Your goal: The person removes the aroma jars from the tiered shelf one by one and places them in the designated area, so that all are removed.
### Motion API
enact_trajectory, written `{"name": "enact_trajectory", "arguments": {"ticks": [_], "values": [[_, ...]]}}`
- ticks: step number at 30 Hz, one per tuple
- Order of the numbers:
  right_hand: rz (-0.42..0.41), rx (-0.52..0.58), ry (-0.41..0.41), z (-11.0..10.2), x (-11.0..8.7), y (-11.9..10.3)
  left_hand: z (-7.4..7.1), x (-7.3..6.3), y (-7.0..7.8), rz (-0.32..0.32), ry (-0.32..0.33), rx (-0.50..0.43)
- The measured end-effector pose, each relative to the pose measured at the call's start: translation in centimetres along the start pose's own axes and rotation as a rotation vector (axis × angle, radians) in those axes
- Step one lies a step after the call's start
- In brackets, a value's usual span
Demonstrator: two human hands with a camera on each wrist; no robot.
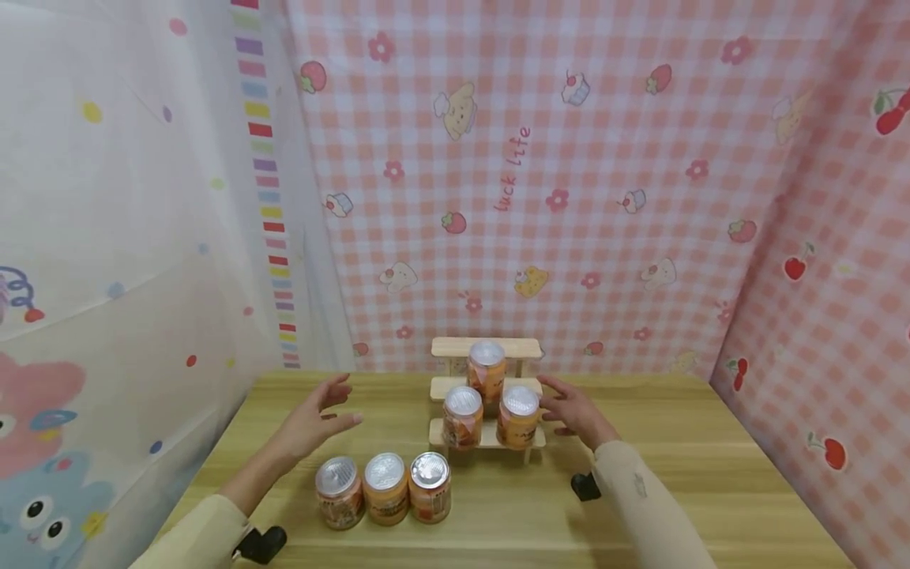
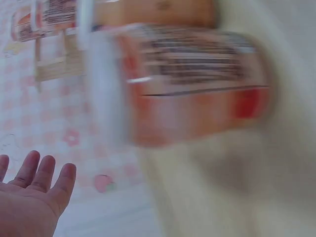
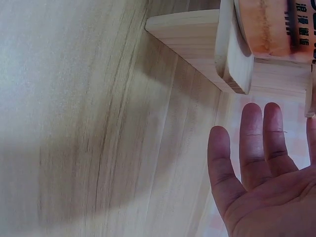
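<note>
A small wooden tiered rack [image 1: 486, 348] stands near the back of the table, bearing one can [image 1: 486, 371] on its middle tier and two cans, left [image 1: 463, 423] and right [image 1: 518, 419], on the lowest. Three more silver-lidded, orange-labelled cans [image 1: 387, 490] form a row on the table in front, to the left. Above and behind that row hovers my left hand [image 1: 320, 419], fingers spread and holding nothing. My right hand [image 1: 572, 411] is beside the rack's right end, close to the right can, with fingers extended and nothing gripped; the right wrist view cannot settle whether a fingertip touches the rack.
The wooden table [image 1: 661, 490] meets a pink checked curtain [image 1: 569, 237] at the back. A white patterned sheet [image 1: 156, 237] hangs on the left, and more checked cloth [image 1: 839, 316] on the right. Dark wrist devices [image 1: 261, 545] sit under both forearms.
</note>
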State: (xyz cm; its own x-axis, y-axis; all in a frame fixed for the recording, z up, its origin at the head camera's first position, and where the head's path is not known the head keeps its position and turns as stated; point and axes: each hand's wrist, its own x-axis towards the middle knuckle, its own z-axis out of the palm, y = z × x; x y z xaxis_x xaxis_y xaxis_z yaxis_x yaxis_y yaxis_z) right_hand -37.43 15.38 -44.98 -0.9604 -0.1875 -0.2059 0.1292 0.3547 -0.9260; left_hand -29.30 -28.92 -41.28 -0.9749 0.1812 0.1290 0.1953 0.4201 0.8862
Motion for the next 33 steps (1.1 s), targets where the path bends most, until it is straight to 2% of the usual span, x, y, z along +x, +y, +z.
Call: {"name": "enact_trajectory", "arguments": {"ticks": [8,11,12,15,18,19,24,28,33], "values": [[-0.03,0.052,-0.024,-0.3,-0.2,0.1,1.0,6.0,4.8,0.017,0.026,-0.088],[-0.032,0.033,-0.038,-0.8,-0.5,0.1,1.5,7.8,6.1,-0.002,0.044,-0.094],[-0.026,0.03,-0.033,-1.0,-0.7,0.0,1.6,8.1,6.9,-0.009,0.043,-0.101],[-0.025,0.008,-0.009,-2.0,-1.1,-0.5,2.0,9.7,7.6,-0.02,0.062,-0.105],[-0.035,-0.002,0.048,-2.8,-1.4,-1.6,2.3,10.9,7.8,-0.032,0.059,-0.096],[-0.045,-0.005,0.064,-3.0,-1.5,-2.0,2.4,11.6,7.3,-0.033,0.057,-0.093],[-0.123,0.023,0.114,-3.2,-1.6,-5.0,2.7,12.9,6.6,-0.063,0.03,-0.068],[-0.178,0.01,0.124,-2.2,-1.9,-7.5,3.4,13.8,6.0,-0.077,0.017,-0.063],[-0.206,-0.013,0.116,-0.2,-2.1,-9.2,4.9,14.5,5.4,-0.085,-0.053,-0.097]]}}
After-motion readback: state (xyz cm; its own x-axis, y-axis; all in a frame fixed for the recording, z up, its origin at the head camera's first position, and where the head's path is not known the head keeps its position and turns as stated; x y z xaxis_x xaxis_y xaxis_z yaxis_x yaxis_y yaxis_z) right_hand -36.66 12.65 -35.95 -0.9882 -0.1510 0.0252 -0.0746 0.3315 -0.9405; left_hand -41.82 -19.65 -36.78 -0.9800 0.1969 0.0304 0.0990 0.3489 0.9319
